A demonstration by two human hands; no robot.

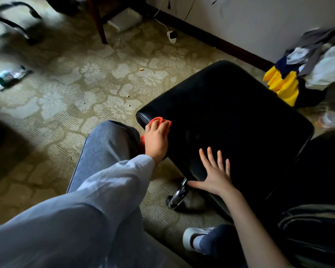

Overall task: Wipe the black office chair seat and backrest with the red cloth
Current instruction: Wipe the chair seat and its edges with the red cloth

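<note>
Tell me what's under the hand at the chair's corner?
The red cloth lies under the left hand, at the corner of the black seat. Only its top and side edges peek out; the hand covers the rest.

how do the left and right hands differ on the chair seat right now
The left hand grips the red cloth at a corner of the black seat; the right hand holds nothing. The left is curled, the right spread flat. The left arm is sleeved, the right forearm bare. Both touch the seat.
</note>
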